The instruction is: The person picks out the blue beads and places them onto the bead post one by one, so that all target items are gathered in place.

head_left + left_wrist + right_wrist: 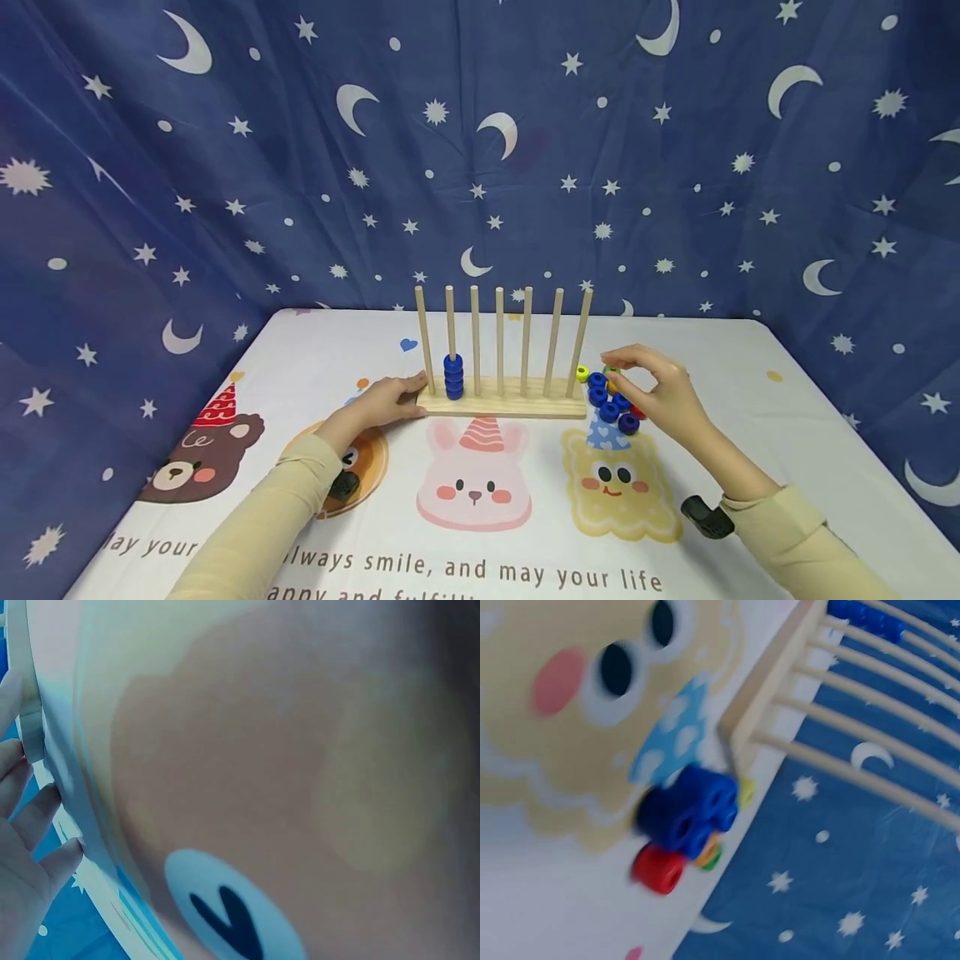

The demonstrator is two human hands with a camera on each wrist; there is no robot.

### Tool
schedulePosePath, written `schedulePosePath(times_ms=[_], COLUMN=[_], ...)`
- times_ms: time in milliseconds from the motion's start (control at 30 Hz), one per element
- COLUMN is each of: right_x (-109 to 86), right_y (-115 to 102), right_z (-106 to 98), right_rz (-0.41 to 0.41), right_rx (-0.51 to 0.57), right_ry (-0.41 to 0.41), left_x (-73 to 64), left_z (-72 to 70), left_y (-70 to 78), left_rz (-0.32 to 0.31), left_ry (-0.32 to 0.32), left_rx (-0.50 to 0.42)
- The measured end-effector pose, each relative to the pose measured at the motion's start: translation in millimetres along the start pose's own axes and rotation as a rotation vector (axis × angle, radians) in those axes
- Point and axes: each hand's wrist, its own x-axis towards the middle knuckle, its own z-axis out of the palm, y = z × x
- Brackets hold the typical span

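My left hand (386, 402) grips the left end of a wooden peg rack (502, 408), its fingers (9, 754) against the base's end in the left wrist view. Several upright pegs stand in the rack. Blue beads (453, 377) are stacked on the second peg from the left. Over a pile of loose beads (609, 412) at the rack's right end, my right hand (663, 392) is held with thumb and fingers curved apart. A green bead (611, 370) shows between them, partly hidden. The right wrist view has no hand in it.
Among the loose beads are a yellow bead (582, 373) and a red bead (658, 868). The white tablecloth (720, 367) carries printed cartoon animals and lettering. A dark blue curtain (480, 167) with moons and stars hangs behind the table.
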Motion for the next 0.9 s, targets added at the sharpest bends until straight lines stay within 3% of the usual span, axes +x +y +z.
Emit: schedulePosePath(times_ms=[167,367,533,900], right_x=[-12.5,-19.4,-22.3,-27.9], right_y=[17,38,51,74], right_z=[-9,-20,-24,-20], right_rz=[0.055,0.178,0.25,0.354], right_rx=[-0.096,-0.18,-0.185,-0.164], right_ry=[-0.078,-0.218,-0.304,-0.463], left_x=[-0.1,6.3,9.9,1.0], left_z=[1.5,1.3,1.6,1.3], left_y=[-1.6,0.7,2.7,-2.2], left_rz=[-0.014,-0.011,-0.025,-0.02], left_ry=[-0.001,-0.002,-0.004,0.014], left_rx=[0.004,0.0,0.016,0.034])
